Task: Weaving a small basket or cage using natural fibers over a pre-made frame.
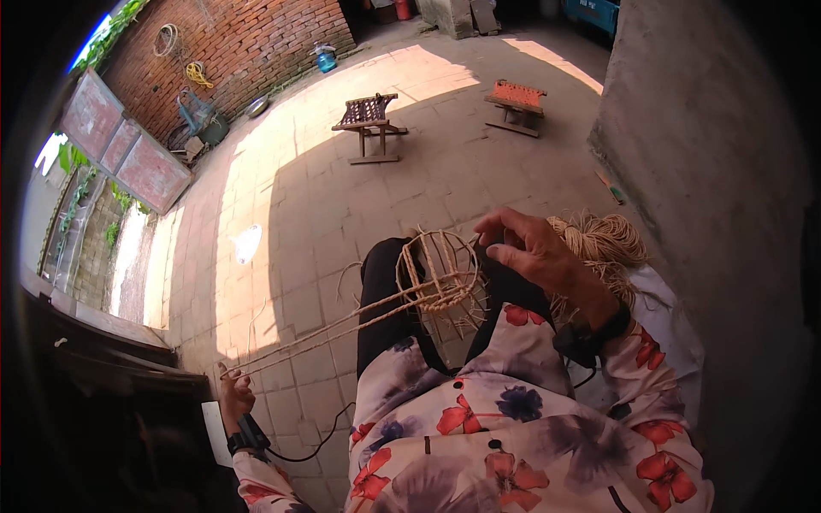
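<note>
A round woven piece of tan twisted straw cord [438, 282], crossed by several strands, rests between my knees, with loose ends hanging below. Long strands run taut from it to the lower left, where my left hand [236, 393] is closed on them, arm stretched out. My right hand [526, 252] is just right of the ring's upper edge, fingers bent and apart, with nothing visible in them. Behind my right forearm, a large bundle of the same cord [603, 239] lies on a white sack [663, 333].
Two wooden folding stools [368, 124] [515, 103] stand ahead on the paved courtyard [316, 214]. A red-panelled board [124, 137] leans at the left. A concrete wall [710, 171] rises at my right and a dark wooden piece [111, 376] is at lower left. A brick wall [239, 43] backs the yard.
</note>
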A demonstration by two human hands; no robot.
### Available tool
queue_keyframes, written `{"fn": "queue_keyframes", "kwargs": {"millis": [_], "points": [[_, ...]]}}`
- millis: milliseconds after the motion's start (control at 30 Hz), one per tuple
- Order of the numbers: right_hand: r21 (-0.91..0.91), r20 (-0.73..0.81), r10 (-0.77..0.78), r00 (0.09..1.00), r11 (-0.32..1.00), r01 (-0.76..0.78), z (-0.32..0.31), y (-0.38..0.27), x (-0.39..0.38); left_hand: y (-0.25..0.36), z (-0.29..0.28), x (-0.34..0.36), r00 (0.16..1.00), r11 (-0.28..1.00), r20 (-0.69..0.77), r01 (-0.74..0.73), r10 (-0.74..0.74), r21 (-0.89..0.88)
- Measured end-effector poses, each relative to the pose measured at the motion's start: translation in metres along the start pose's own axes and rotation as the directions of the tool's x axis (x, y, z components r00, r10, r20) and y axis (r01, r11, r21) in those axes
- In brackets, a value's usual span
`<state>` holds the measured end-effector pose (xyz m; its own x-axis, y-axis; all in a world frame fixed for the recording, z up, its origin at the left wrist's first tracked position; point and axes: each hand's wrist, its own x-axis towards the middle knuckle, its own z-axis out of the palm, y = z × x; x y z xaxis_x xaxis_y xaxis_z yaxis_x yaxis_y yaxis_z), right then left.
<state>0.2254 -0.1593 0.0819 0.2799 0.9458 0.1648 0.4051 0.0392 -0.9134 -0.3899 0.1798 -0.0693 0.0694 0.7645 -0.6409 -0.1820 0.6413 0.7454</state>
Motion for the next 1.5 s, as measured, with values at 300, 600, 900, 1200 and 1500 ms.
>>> {"fn": "queue_keyframes", "kwargs": {"millis": [300,600,900,1200,1500], "points": [[-0.022,0.138,-0.200,0.970,0.979,0.205,0.014,0.010,0.022,0.006,-0.068,0.001,0.846,0.394,-0.362,0.202,0.392,0.897],[-0.437,0.366,-0.164,0.916,0.838,0.325,0.044,0.000,0.042,-0.059,0.326,-0.183,0.561,0.150,0.686,-0.813,0.463,0.563],[-0.447,0.465,-0.251,0.849,0.761,0.470,0.061,0.004,0.049,-0.109,0.368,-0.218,0.328,0.160,0.871,-0.944,0.366,0.288],[-0.030,0.087,-0.153,0.984,0.987,0.156,0.029,0.005,0.042,-0.114,0.358,-0.203,0.428,0.319,0.842,-0.889,0.328,0.327],[-0.560,0.199,-0.404,0.893,0.701,0.442,0.068,-0.003,0.004,-0.104,0.361,-0.206,0.448,0.331,0.833,-0.879,0.325,0.344]]}}
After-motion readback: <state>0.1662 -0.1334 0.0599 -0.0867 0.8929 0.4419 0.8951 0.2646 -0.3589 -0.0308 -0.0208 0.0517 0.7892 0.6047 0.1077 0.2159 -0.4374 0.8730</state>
